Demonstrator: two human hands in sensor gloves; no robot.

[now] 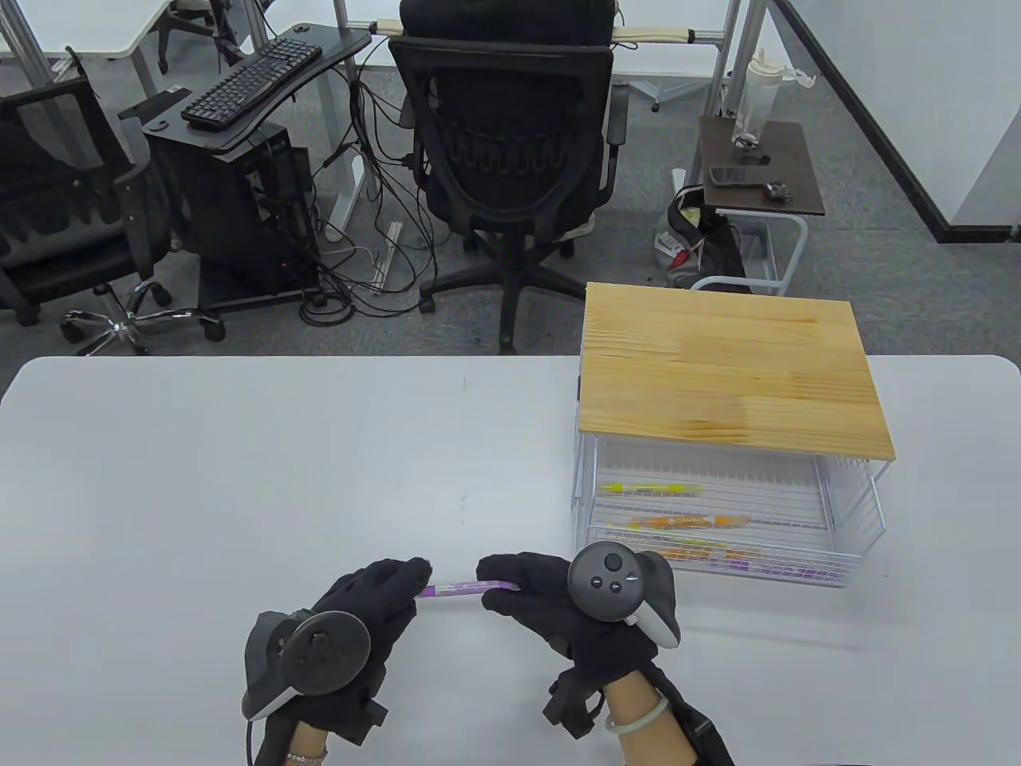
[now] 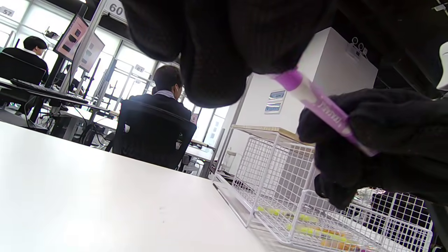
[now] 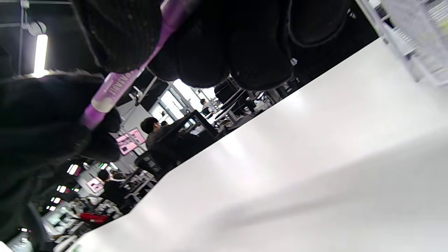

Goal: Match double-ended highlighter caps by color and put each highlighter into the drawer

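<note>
Highlighter [image 1: 463, 590]: purple, held above the tabletop [image 1: 239, 479] near its front edge, long axis running left-right, nearly level.
Left hand [image 1: 363, 610]: palm down, fingertips curled in a pinching grip on the highlighter's left end.
Right hand [image 1: 550, 606]: fingers curled round the right end, gripping it, knuckles up.
Drawer [image 1: 718, 519]: white wire, pulled out under a wooden top, just right of the hands; yellow, orange and purple highlighters lie inside.
</note>
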